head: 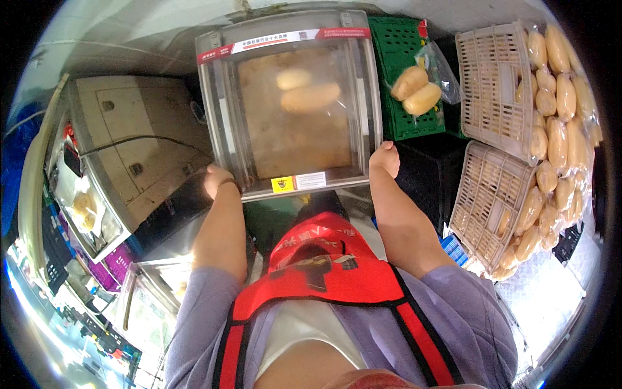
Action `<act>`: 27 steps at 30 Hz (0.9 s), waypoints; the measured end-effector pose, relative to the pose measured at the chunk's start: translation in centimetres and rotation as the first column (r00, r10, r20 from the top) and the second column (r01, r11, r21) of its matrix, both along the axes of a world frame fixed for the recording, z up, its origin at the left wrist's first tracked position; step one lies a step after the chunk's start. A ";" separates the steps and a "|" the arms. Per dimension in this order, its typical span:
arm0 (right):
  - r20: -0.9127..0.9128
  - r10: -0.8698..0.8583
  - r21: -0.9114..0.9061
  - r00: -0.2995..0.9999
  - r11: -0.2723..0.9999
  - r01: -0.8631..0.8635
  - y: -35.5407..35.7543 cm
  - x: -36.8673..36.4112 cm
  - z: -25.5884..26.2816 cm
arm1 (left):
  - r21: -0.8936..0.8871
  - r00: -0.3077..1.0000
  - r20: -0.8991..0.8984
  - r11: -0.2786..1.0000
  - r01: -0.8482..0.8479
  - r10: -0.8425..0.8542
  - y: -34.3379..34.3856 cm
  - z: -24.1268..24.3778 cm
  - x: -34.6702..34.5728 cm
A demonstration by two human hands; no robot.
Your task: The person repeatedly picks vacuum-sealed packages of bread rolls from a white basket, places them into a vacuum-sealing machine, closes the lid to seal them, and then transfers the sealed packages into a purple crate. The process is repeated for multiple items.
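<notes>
Before me is a vacuum packing machine with its clear lid (296, 116) down. Under the lid, two pale pieces that look like peeled lotus root (311, 97) lie on a brownish plate (296, 146). My left hand (218, 181) is at the lid's left front corner, fingers curled against its edge. At the right front side, my right hand (385, 159) is closed on the lid's rim. Fingertips of both hands are partly hidden. A yellow sticker (282, 184) and a white label with writing are on the lid's front edge.
To the right, a green crate (404, 48) bears two bagged lotus root pieces (416, 91). Beyond it, packed lotus roots (563, 107) lie beside two white plastic baskets (495, 92) (491, 209). A beige cabinet (146, 112) and a cable (141, 139) are at left, near a white tray (92, 214).
</notes>
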State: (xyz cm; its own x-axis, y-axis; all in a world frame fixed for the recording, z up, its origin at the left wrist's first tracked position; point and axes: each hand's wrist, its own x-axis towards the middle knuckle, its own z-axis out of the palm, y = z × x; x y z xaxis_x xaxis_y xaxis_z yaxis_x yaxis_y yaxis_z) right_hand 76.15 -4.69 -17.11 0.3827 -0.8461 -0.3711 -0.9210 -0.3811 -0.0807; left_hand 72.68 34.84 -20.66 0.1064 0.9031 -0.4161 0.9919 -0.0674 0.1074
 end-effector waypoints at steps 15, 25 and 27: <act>-0.005 0.012 0.026 1.000 1.000 -0.012 0.1 0.1 0.5 | 0.005 1.000 0.009 1.000 0.016 -0.016 -0.7 1.2 0.4; 0.003 -0.002 0.021 1.000 1.000 0.002 0.0 0.1 0.2 | 0.058 0.963 -0.087 0.964 0.260 -0.254 -0.2 0.2 -0.5; 0.013 -0.002 0.021 1.000 1.000 0.002 0.0 0.1 0.2 | 0.051 0.962 -0.093 0.964 0.262 -0.257 -0.6 1.0 -0.1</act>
